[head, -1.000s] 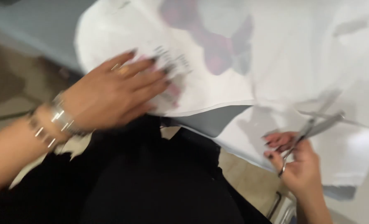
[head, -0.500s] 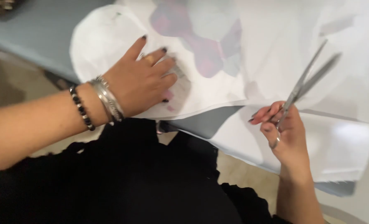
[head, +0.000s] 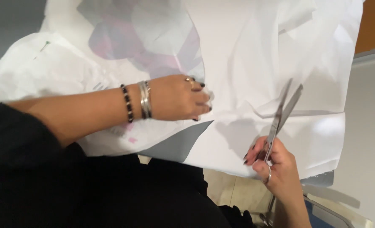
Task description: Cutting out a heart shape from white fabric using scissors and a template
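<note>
**Left hand pins paper pattern, right hand holds open scissors over white fabric**

White fabric is the biggest thing in view, spread over a grey table and hanging off the near edge at the right. It is creased, with a raised fold running across near the scissor tips. A faint purple and pink shape shows through it at upper left.

Paper pattern piece, white with a rounded left edge and some printed marks, lies on the fabric at left. A small green-headed pin sits near its upper left.

The person's black clothing fills the lower left. Tiled floor shows below the table edge, and part of a chair frame at lower right.

Left hand lies palm down where the pattern's right edge meets the fabric, fingers bent and bunched, tips pressing into the layers. Cannot tell if it pinches anything between the fingers. Dark nail polish, a ring on one finger. The wrist carries silver bangles and a dark beaded bracelet.

Right hand is at the near edge of the fabric, fingers and thumb through the handles of metal scissors, closed round them. The blades point up and away, slightly parted, over the fabric just right of the left hand. A fold of fabric lies by the tips.
</note>
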